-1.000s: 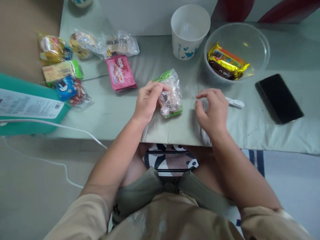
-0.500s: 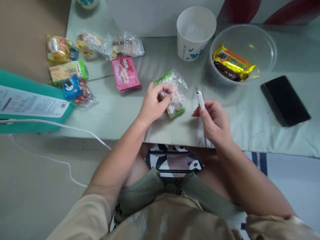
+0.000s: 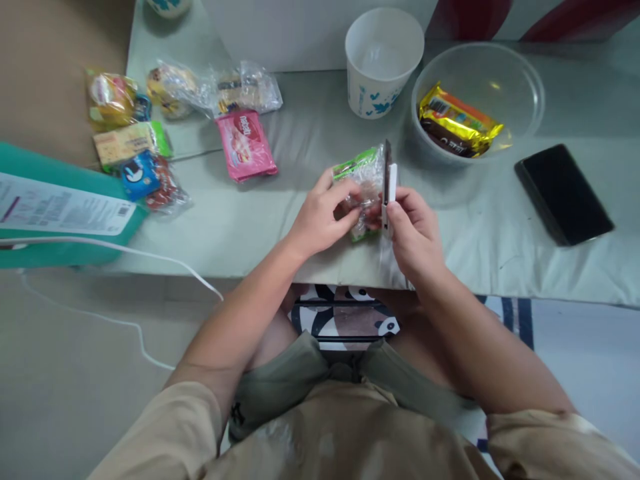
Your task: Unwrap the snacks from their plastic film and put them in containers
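Grey-green table (image 3: 500, 227) with clear bowl (image 3: 525, 80) and paper cup (image 3: 383, 67) at its far side. Near the front edge, the left hand (image 3: 323, 217) grasps a clear snack packet (image 3: 363, 180); the right hand (image 3: 413, 230) grips a small white cutter (image 3: 391, 187), touching the packet's right side.

one cup (image 3: 383, 60), one bowl (image 3: 520, 80), one phone (image 3: 563, 193)
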`<state>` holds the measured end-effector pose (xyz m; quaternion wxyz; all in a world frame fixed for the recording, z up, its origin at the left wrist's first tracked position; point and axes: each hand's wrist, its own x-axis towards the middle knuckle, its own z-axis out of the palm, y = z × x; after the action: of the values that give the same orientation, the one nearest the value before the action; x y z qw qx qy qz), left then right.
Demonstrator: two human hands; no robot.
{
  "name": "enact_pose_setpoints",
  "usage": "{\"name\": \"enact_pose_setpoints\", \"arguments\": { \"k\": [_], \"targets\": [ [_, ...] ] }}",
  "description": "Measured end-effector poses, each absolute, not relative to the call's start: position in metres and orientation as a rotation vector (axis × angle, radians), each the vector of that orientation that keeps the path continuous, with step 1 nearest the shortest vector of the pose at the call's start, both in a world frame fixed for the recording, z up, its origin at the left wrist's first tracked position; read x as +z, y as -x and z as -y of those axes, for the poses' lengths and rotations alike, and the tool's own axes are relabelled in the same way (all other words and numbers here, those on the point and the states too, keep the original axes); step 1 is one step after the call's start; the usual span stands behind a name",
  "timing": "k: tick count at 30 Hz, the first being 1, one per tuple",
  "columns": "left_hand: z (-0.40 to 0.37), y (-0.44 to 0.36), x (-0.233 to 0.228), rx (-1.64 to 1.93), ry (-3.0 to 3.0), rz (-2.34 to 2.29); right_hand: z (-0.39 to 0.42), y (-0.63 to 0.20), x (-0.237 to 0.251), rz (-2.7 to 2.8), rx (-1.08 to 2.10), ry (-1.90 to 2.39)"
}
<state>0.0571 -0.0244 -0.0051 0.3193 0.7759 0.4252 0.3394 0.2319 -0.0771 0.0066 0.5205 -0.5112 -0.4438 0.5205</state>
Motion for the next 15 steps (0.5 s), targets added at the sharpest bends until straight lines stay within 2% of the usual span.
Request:
{"name": "enact_pose_setpoints", "arguments": {
  "k": [4, 12, 15],
  "targets": [
    [0.025, -0.060, -0.005, 0.977, -1.997, -1.178, 0.079, -0.238, 0.013, 1.170, 1.200, 1.421],
    [-0.001, -0.034, -0.015, 1.210, -1.809, -1.280, 0.076, -0.246, 0.017, 1.290, 1.500, 1.573],
    [-0.015, -0.017, -0.020, 1.255, -1.832, -1.210, 0.076, -0.252, 0.018, 1.322, 1.486, 1.635]
  ]
}}
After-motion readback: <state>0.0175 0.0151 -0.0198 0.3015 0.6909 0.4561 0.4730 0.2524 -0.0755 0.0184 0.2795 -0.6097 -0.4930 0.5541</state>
